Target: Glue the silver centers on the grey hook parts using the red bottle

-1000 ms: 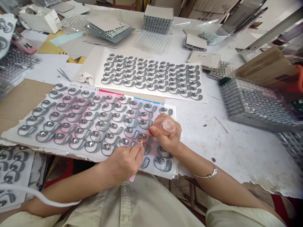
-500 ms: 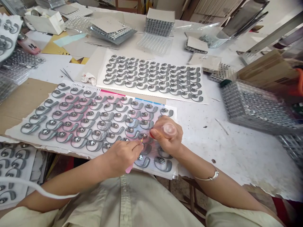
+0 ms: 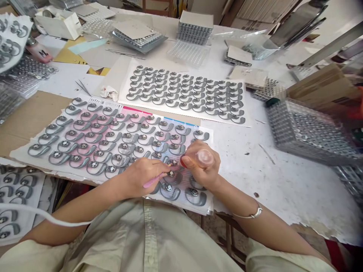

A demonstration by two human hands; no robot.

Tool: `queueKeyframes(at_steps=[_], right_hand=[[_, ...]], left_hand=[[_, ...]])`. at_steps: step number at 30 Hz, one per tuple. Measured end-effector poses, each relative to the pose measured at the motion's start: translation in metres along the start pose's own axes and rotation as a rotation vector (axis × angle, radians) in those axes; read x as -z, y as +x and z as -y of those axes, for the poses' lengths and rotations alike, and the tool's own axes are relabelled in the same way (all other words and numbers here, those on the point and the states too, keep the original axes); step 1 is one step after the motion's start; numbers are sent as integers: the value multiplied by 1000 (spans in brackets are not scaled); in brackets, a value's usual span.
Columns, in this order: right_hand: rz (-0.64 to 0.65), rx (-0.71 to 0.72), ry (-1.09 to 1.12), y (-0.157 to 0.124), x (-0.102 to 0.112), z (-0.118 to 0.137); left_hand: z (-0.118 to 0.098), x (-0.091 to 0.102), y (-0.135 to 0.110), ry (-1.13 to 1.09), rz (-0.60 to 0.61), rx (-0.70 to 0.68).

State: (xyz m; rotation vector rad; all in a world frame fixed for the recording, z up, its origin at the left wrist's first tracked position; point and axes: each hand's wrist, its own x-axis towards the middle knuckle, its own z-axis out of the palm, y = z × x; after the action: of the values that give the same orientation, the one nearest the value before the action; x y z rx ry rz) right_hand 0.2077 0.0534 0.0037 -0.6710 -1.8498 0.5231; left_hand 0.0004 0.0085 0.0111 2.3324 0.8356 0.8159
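My left hand (image 3: 141,177) pinches a thin pink stick (image 3: 153,180), its tip reaching toward my right hand over the near right corner of a paper sheet (image 3: 17,153). Rows of grey hook-shaped pieces (image 3: 85,147), most with a shiny stone in the round end, cover that sheet. My right hand (image 3: 202,164) is closed round a small clear bottle (image 3: 204,155) with a red cap end pointing left. Both hands rest on the sheet, close together.
A second sheet of grey hooks (image 3: 184,92) lies farther back. Stacked clear blister trays of stones (image 3: 306,130) stand at the right, more trays (image 3: 194,32) at the back. Cardboard (image 3: 22,117) lies under the near sheet. Another hook sheet (image 3: 14,196) hangs low left.
My left hand has turned the pink stick from pointing steeply down to lying flatter, and shifted slightly up the sheet. My right hand has kept its hold on the bottle.
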Motion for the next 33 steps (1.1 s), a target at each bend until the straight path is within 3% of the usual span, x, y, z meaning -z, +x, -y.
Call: queueKeyframes(at_steps=[4,11,33], right_hand=[[-14,-17,9,0,-1,0],[-18,-12,33,-3,-2,-1],[-36,42,29,-5,-6,-2]], left_hand=[[6,2,1,-95,-33,8],[10,7,1,-126,15,119],[9,7,2,-152,-20,132]])
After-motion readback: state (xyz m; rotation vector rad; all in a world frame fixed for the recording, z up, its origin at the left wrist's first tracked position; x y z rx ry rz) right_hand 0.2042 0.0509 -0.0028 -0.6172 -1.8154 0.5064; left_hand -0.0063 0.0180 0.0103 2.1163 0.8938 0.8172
